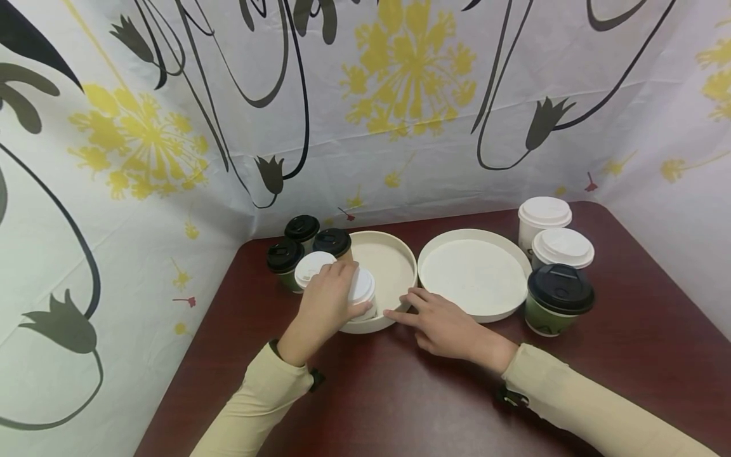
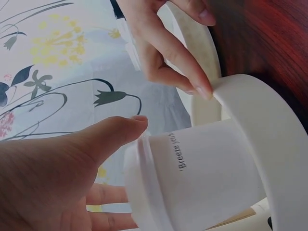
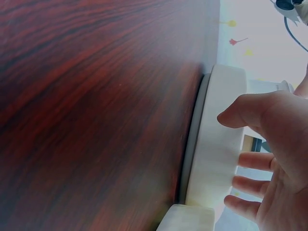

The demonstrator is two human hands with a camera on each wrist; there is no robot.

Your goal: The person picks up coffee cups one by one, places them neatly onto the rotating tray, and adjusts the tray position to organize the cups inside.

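My left hand (image 1: 327, 295) grips a white paper cup (image 2: 202, 173) around its white lid (image 2: 139, 185), thumb on one side and fingers on the other. The cup stands inside the near part of the left round cream tray (image 1: 410, 251). Printed lettering shows on its side in the left wrist view. With fairly straight fingers, my right hand (image 1: 448, 324) touches this tray's near right rim (image 2: 226, 86). Its thumb (image 3: 236, 115) stands in front of the tray wall in the right wrist view. Another white lid (image 1: 313, 265) partly shows behind my left hand.
Several black-lidded cups (image 1: 285, 255) cluster left of the left tray. Close to its right lies a second round tray (image 1: 474, 273). Two white-lidded cups (image 1: 562, 247) and a green cup with a black lid (image 1: 551, 317) stand at the right. Patterned cloth (image 1: 320, 127) hangs behind the dark red table (image 1: 394, 406).
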